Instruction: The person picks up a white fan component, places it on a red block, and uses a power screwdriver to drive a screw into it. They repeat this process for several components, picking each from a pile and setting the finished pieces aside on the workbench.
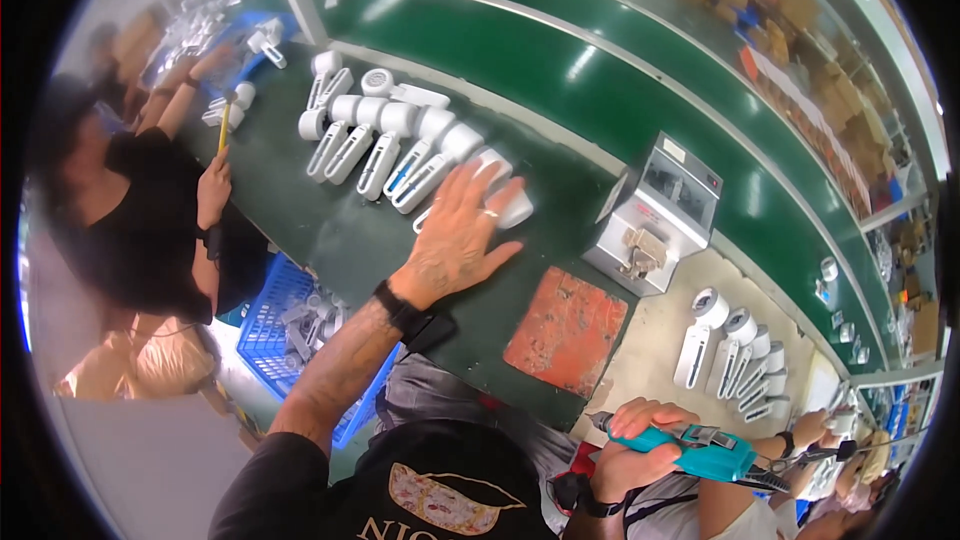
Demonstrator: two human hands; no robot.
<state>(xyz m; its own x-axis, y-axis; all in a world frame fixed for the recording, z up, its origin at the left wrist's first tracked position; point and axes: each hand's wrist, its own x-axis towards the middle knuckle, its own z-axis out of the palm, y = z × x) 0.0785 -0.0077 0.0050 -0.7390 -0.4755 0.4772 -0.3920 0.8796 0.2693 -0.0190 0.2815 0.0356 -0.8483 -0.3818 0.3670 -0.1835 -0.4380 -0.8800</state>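
My left hand point(455, 235) reaches over the green bench with its fingers spread, a ring on one of them. Its fingertips are over the near end of a row of white plastic units point(398, 120), each with a round head and a slotted handle. A blurred white unit point(515, 208) lies under the fingers; whether they touch it I cannot tell. Low on the right, my right hand point(630, 462) is wrapped round a teal electric screwdriver point(715, 452), its dark nose pointing left. A cord runs off the tool's rear end.
A grey metal machine point(655, 215) stands right of the row. A worn red mat point(567, 330) lies nearer me. More white units point(735, 340) line up on the right. At left sits a blue crate point(270, 330) of parts; a co-worker there holds a yellow-handled tool point(224, 128).
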